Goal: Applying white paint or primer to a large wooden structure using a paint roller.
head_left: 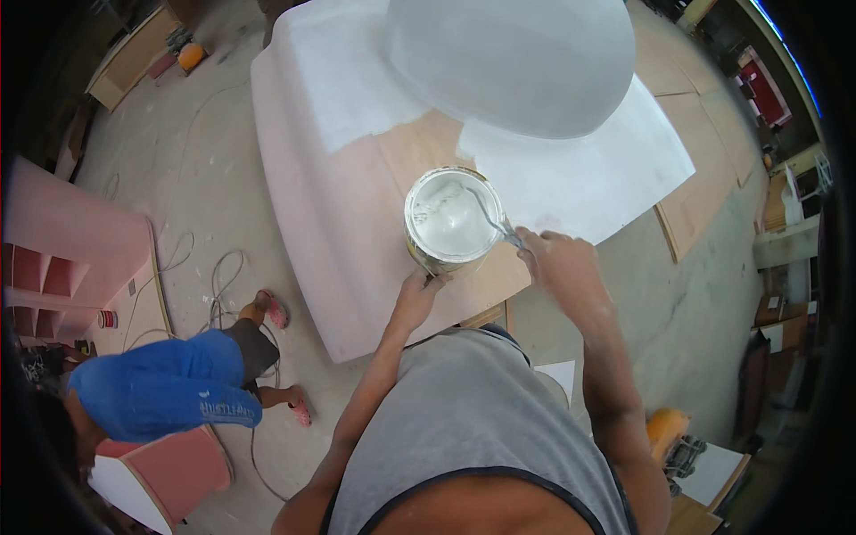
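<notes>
An open paint can [412,242] with white paint [457,223] inside stands over the near part of a large panelled piece [308,241]. My left hand [417,299] grips the can low on its near side; part of the fingers is hidden under it. At the can's right rim, my right hand [563,267] is closed on a tool with a bent metal rod [489,214], like a paint roller's frame. The rod reaches into the can, and its far end is hard to make out in the paint. Around the can, bare wood [423,147] meets white-coated and pale pink areas.
A big rounded white form [513,62] rises from the piece's far side. On the left, a person in a blue shirt [169,383] bends beside pink furniture [80,241]. Cables [217,285] trail over the floor. An orange machine [667,432] sits at lower right, near boards.
</notes>
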The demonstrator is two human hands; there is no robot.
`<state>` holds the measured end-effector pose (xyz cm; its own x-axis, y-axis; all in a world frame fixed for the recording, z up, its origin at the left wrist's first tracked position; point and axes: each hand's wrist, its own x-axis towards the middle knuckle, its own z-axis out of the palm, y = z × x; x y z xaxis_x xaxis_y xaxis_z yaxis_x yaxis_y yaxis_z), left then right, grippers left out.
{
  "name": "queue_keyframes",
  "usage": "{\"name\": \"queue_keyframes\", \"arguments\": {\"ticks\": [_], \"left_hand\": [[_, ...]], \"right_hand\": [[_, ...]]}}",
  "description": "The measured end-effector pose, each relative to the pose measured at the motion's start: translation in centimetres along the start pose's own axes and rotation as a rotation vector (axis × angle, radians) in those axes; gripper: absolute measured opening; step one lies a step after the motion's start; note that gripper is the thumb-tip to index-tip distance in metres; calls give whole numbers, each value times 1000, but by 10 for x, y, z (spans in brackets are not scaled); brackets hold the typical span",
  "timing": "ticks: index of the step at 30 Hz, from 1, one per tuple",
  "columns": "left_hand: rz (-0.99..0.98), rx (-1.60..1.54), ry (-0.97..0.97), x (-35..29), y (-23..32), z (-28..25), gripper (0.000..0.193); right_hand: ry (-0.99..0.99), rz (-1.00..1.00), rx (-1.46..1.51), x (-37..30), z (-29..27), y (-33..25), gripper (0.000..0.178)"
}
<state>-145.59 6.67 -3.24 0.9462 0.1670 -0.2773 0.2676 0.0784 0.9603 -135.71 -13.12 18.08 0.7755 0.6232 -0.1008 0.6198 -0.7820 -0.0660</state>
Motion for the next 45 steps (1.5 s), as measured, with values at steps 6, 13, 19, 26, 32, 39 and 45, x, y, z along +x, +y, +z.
{"name": "queue_keyframes", "arguments": {"ticks": [6,13,19,26,32,39,45], "left_hand": [[-68,58,-7,-1,-7,0,34],[-49,-26,12,0,-12,5,33],[-63,-15,8,-4,-8,3,32],[-90,30,-17,-1,3,2,31],[-97,54,-25,-3,-1,0,30],[-22,-89,-13,2,-11,2,33],[-80,-5,-30,-2,-10,1,33]], "right_hand": [[48,19,19,-11,-5,-10,28],[52,31,20,-12,8,-3,30],[48,37,12,-26,-4,-9,34],[41,81,13,-36,3,-4,35],[72,-4,36,-19,22,4,34],[107,32,48,-24,19,-6,35],[103,91,75,-36,12,-8,33]]}}
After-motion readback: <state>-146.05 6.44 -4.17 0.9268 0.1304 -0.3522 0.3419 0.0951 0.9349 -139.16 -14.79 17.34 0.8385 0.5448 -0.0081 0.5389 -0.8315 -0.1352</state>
